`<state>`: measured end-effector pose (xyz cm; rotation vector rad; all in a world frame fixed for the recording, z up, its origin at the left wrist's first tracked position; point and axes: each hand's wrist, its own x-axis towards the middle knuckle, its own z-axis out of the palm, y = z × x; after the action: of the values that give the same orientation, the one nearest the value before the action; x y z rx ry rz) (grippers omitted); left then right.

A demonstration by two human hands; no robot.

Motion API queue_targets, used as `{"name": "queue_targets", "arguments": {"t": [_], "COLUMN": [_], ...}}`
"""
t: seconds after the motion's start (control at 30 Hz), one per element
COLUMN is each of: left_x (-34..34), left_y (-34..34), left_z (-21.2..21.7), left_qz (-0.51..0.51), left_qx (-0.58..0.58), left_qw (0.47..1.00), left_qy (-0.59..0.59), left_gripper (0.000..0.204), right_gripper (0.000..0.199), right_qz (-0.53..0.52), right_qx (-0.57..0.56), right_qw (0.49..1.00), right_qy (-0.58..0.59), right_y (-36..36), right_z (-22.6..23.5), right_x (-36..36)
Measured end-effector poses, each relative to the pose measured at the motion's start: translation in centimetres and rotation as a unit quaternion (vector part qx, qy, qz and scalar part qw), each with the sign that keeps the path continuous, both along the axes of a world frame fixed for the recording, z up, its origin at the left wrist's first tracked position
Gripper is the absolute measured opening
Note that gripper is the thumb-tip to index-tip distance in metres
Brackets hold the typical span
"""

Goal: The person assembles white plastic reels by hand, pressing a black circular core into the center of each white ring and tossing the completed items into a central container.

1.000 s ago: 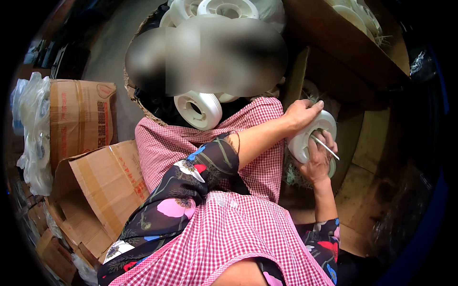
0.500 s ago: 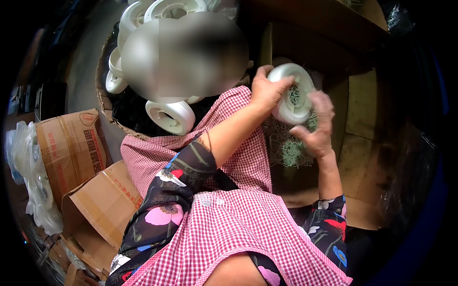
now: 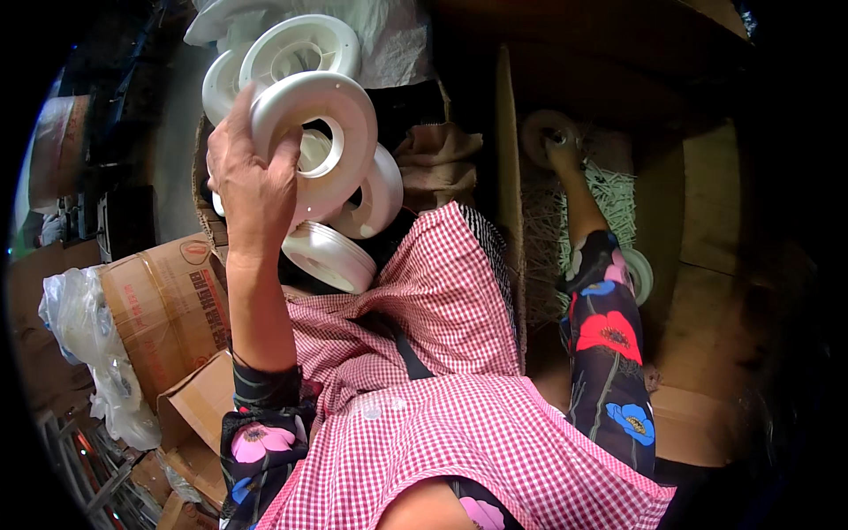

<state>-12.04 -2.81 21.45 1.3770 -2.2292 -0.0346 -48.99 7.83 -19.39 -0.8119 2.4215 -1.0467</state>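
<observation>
My left hand [image 3: 252, 181] is gripping a white plastic spool [image 3: 356, 132]; well apart, my right hand [image 3: 563, 154] is touching a shadowed spool [image 3: 533, 137], its grip unclear.

Rings [image 3: 353, 132] left, sticks [image 3: 611, 196] in box [image 3: 510, 177] right

White ring [image 3: 355, 132]: broad smooth face, round central opening, small dark dots near outer edge; held by left side, face turned toward viewer, overlapping similar white rings [image 3: 383, 184] behind. Dim ring [image 3: 535, 141]: pale, round, opening partly hidden; in shadow within cardboard box [image 3: 509, 194], well apart from first.
</observation>
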Motion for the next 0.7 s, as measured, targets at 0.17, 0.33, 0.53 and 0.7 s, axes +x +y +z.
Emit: {"name": "queue_targets", "arguments": {"t": [0.17,0.33,0.53,0.7], "left_x": [0.0,0.6,-1.5,-7.7], "left_y": [-0.4,0.2,3.0,7.8], "left_z": [0.6,1.2,1.4,-1.3], "left_qz": [0.015,0.027,0.008,-0.255], "left_qx": [0.160,0.084,-0.043,0.040], "left_qw": [0.982,0.994,0.989,0.937], "left_qy": [0.101,0.069,0.142,0.236], "left_gripper": [0.059,0.071,0.065,0.058], "right_gripper": [0.041,0.038,0.035,0.034], "right_qz": [0.010,-0.069,-0.069,-0.054], "right_qx": [0.075,0.005,-0.279,-0.331], "right_qw": [0.997,0.967,0.845,0.830], "right_qy": [0.017,-0.244,-0.451,-0.446], "right_y": [0.5,4.0,11.9,16.0], "right_z": [-2.3,4.9,14.9,22.0], "right_x": [-3.0,-1.5,1.7,6.0]}}
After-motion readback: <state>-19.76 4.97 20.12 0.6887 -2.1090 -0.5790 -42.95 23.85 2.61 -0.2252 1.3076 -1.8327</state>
